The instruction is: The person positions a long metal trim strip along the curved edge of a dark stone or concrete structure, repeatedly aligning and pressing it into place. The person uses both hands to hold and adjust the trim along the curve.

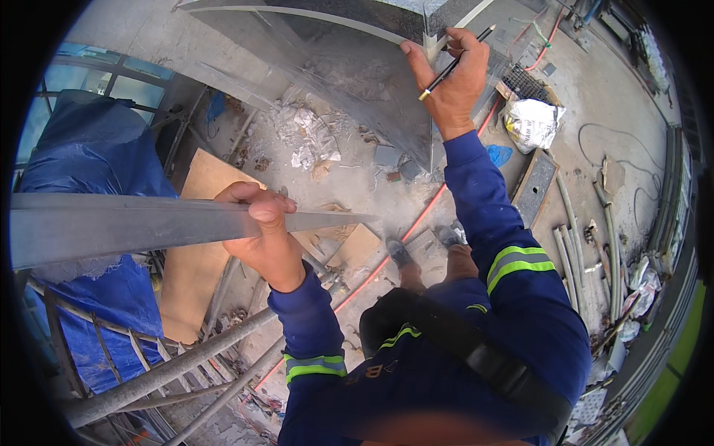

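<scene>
My left hand (pixel 260 236) is closed around a long, flat grey bar (pixel 126 229). The bar runs from the left rim toward the middle of the view, and its far end narrows downward out of my grip. In my right hand (pixel 462 85) is a dark pencil (pixel 439 79), slanted between thumb and fingers. The thumb and fingertips of that hand rest at the corner of a large grey panel structure (pixel 357 56) with pale edges. Whether they also grip the corner is hard to make out.
Blue tarpaulin (pixel 97 149) and metal poles (pixel 178 364) crowd the left, beside a brown board (pixel 195 253). An orange hose (pixel 425 212) crosses the dusty floor near my feet. A white sack (pixel 532 123), a dark stone piece (pixel 534 189) and several pipes (pixel 569 256) lie right.
</scene>
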